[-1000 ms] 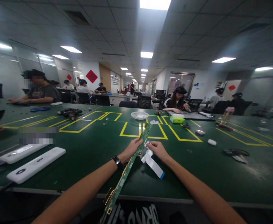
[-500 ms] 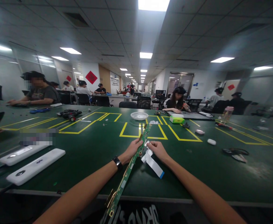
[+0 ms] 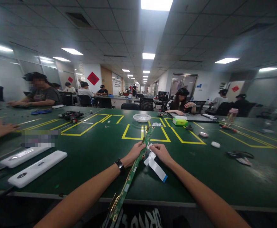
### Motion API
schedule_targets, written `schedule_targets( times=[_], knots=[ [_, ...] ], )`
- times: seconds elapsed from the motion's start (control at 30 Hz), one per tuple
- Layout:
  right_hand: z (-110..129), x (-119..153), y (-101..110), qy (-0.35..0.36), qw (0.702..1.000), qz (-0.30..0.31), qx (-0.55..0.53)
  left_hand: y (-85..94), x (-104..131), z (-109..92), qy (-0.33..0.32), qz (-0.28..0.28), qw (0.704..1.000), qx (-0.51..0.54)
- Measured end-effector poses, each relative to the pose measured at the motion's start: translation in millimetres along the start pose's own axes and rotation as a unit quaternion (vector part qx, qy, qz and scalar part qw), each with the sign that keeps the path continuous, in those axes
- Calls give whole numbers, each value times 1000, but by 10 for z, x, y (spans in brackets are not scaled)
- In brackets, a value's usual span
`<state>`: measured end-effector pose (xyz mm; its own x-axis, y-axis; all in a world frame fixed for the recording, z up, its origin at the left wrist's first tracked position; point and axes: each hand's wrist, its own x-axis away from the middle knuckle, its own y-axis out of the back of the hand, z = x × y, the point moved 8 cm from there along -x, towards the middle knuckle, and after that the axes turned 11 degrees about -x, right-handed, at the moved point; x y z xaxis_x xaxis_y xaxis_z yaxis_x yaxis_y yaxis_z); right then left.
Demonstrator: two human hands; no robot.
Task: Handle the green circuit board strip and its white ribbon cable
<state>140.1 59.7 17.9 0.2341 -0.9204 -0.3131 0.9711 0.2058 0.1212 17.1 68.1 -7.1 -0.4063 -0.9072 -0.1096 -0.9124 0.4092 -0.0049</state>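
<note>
A long, narrow green circuit board slants from the middle of the table down toward my lap. My left hand, with a dark watch on its wrist, is closed round the board's upper part. Just right of the board, my right hand pinches the top of a white flat ribbon cable. The cable is folded near my fingers, and its blue-tipped end hangs down to the right. Whether the cable's upper end touches the board is too small to tell.
On the green table lie two white power strips at left, a white basket ahead, a green-white pack, a white case and black cables at right. Another person's hand reaches in at far left.
Another person's hand at far left has reached farther in over the table. The person across the table has moved a raised hand outward. My hands keep their holds, nearly unmoved.
</note>
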Motion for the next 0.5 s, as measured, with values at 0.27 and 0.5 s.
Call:
schedule_targets(
  times=[0.27,0.5],
  knots=[
    [-27,0,-9,-18,999,4,-27,-66,33,-61,-2,26,999,28],
    [-9,-13,14,-3,1000,4,-18,-85,39,-50,-3,40,998,38]
  ],
)
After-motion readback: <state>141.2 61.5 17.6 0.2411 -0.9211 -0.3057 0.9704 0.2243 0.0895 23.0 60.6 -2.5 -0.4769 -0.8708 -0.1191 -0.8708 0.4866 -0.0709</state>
